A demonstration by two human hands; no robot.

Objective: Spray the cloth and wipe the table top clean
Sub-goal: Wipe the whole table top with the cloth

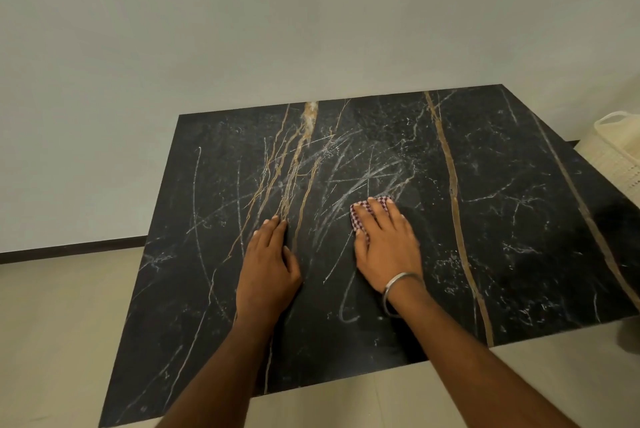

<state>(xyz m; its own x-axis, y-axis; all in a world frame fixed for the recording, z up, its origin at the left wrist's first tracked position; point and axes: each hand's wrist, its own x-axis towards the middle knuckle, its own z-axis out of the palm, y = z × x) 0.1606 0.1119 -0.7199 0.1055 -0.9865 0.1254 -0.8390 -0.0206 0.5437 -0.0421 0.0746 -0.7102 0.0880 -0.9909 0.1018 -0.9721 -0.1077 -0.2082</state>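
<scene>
Flat palm on checkered cloth

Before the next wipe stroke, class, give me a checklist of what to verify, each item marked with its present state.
1. Cloth under the right hand: ok.
2. Right hand pressing it flat on the table top: ok.
3. Left hand resting on the table, clear of the cloth: ok.
4. White streaks ahead of the cloth gone: not ok.
5. Cloth damp: cannot tell.
6. Spray bottle within reach: cannot tell, not in view.
</scene>
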